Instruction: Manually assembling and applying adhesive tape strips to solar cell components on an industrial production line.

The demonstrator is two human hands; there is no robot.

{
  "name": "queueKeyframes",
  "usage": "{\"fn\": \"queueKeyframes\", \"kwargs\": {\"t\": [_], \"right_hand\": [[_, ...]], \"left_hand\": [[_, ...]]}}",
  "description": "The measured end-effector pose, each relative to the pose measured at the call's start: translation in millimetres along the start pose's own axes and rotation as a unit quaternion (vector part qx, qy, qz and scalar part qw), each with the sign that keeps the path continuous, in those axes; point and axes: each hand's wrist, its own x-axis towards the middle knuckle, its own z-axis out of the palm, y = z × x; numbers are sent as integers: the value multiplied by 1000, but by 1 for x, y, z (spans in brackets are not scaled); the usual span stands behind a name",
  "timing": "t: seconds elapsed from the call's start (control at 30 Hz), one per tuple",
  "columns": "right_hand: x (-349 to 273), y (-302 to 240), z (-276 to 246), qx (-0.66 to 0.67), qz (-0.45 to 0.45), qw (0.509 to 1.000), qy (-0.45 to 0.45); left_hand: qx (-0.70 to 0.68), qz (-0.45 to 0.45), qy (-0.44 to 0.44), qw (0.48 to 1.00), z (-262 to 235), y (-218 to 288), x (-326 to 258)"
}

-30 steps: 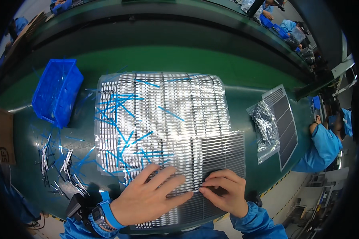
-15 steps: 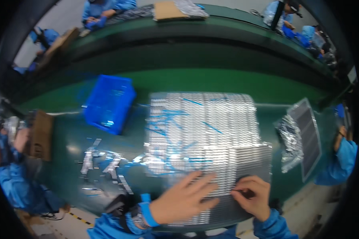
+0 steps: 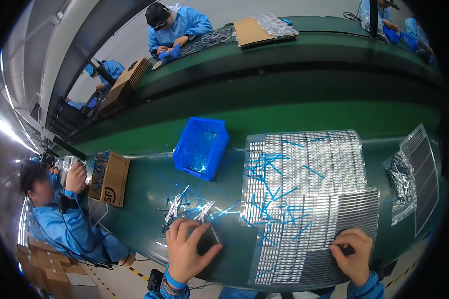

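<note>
My left hand (image 3: 189, 251) hovers at the near edge of a loose pile of thin silvery strips (image 3: 174, 205). Its thumb stands apart from curved fingers, and nothing shows between them. Over the lower right of a clear-backed sheet (image 3: 289, 249) lined with rows of small silvery pieces, my right hand (image 3: 355, 251) is closed, thumb and forefinger tips together. Whatever it pinches is too small to make out. Dark grey striped rows (image 3: 356, 212) cover that sheet's right part. A second silvery sheet (image 3: 319, 159) lies beyond it, with thin blue strips (image 3: 269, 172) scattered over both.
A blue bin (image 3: 200, 149) holding small clear bits stands left of the sheets. On the right lie a plastic bag of silvery parts (image 3: 403, 182) and a grey striped sheet (image 3: 424, 174). A co-worker (image 3: 70, 219) sits at left by a cardboard box (image 3: 115, 179).
My left hand has moved left, off the sheet and over to the strip pile. The right hand remains pinched at the sheet. The whole view has swung toward the left.
</note>
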Motion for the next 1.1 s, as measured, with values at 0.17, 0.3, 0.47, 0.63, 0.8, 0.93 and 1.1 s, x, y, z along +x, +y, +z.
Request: {"fn": "queueKeyframes", "kwargs": {"t": [0.17,0.3,0.47,0.63,0.8,0.93,1.1], "right_hand": [[2,-4,-1,-7,-7,1000,-2],[0,-2,-2,3,3,1000,-4],[1,2,-2,13,-2,1000,-8],[-1,9,-3,26,3,1000,-11],[-3,13,-3,36,2,999,-17],[-1,4,-4,30,4,999,-15],[9,-13,-8,27,2,999,-28]], "left_hand": [[39,-1,-16,999,4,-4,-1],[31,3,-19,999,3,-6,1],[8,2,-46,999,3,-7,10],[-14,5,-53,998,4,-11,14],[-41,-5,-60,997,6,-15,15],[-62,-11,-54,997,4,-9,18],[-158,-15,-65,985,3,-6,15]]}}
